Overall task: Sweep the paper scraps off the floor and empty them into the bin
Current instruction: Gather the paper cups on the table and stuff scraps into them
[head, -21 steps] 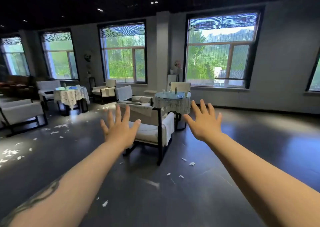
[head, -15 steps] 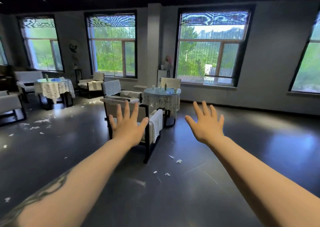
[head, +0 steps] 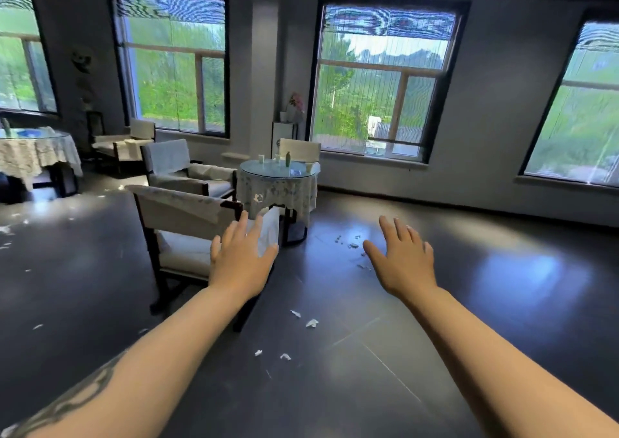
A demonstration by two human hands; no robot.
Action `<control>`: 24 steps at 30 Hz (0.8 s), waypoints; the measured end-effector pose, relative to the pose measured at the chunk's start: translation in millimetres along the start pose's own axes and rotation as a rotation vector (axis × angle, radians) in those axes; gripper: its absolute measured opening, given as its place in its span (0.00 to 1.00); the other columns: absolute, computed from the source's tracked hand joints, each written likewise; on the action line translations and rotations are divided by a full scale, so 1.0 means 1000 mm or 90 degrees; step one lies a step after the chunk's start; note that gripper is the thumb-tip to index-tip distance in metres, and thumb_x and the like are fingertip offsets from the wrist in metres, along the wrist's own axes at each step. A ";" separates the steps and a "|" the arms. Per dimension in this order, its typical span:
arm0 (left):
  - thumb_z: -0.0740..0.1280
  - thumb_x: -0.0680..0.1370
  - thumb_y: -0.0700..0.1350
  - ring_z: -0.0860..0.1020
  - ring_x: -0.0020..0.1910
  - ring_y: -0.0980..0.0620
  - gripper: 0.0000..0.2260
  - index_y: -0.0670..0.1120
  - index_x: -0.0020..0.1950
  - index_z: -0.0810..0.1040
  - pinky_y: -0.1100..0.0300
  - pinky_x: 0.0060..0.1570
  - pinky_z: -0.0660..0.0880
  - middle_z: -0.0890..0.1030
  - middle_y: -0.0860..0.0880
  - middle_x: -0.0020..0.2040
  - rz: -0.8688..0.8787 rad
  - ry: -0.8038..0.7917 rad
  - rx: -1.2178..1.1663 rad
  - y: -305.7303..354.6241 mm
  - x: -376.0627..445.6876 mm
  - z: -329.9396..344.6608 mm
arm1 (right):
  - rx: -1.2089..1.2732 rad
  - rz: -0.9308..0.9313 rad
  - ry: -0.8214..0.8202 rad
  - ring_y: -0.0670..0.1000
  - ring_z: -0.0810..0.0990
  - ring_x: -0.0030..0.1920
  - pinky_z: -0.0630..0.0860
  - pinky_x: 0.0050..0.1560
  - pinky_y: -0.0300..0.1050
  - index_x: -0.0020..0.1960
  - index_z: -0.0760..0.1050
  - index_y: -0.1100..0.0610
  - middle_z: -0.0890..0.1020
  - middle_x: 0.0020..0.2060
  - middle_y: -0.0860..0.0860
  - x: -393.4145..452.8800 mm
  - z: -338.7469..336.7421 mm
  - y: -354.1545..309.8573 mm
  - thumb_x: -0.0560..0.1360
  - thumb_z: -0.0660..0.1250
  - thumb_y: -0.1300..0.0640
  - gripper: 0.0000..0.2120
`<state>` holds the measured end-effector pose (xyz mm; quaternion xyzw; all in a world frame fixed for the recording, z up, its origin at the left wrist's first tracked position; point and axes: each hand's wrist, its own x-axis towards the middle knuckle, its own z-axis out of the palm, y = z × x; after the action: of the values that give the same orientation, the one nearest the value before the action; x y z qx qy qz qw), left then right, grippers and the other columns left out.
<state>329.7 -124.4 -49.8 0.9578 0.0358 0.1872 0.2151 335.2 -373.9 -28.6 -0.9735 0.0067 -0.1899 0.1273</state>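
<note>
Small white paper scraps (head: 311, 323) lie scattered on the dark glossy floor between my arms, with more scraps (head: 350, 242) near the round table and others (head: 6, 233) at the far left. My left hand (head: 239, 260) is stretched out in front of me, fingers spread, holding nothing, in front of an armchair. My right hand (head: 403, 260) is also held out, open and empty, above the floor. No broom, dustpan or bin is in view.
A dark-framed white armchair (head: 181, 236) stands just ahead of my left hand. Behind it is a round glass-topped table (head: 279, 183) with a lace cloth, more chairs (head: 174, 166), and a second table (head: 37, 156) at far left. Windows line the far wall. Bare floor stretches to the right.
The view has swung right and come closer to the armchair and round table. Both hands stay outstretched and open, now lower in the frame.
</note>
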 end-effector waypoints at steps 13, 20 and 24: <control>0.63 0.81 0.52 0.69 0.72 0.49 0.20 0.48 0.72 0.73 0.54 0.69 0.64 0.71 0.51 0.74 0.004 -0.145 -0.085 0.086 0.158 0.224 | 0.074 0.139 -0.123 0.53 0.64 0.71 0.65 0.66 0.47 0.74 0.63 0.51 0.65 0.72 0.48 0.143 0.132 0.165 0.79 0.57 0.45 0.25; 0.64 0.80 0.51 0.72 0.69 0.47 0.19 0.49 0.71 0.74 0.53 0.66 0.68 0.73 0.50 0.72 -0.081 -0.120 -0.106 0.137 0.269 0.299 | 0.087 0.122 -0.158 0.50 0.66 0.70 0.69 0.63 0.46 0.73 0.64 0.49 0.67 0.71 0.45 0.270 0.165 0.253 0.78 0.58 0.47 0.23; 0.64 0.80 0.51 0.71 0.69 0.48 0.19 0.49 0.71 0.74 0.52 0.66 0.68 0.74 0.51 0.71 -0.114 -0.125 -0.133 0.160 0.322 0.332 | 0.133 0.133 -0.161 0.50 0.69 0.68 0.69 0.62 0.45 0.72 0.66 0.48 0.69 0.70 0.46 0.343 0.185 0.277 0.78 0.60 0.47 0.23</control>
<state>750.5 -353.7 -149.6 0.9369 0.0801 0.0754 0.3319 731.8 -617.1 -137.4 -0.9651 0.0716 -0.0518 0.2465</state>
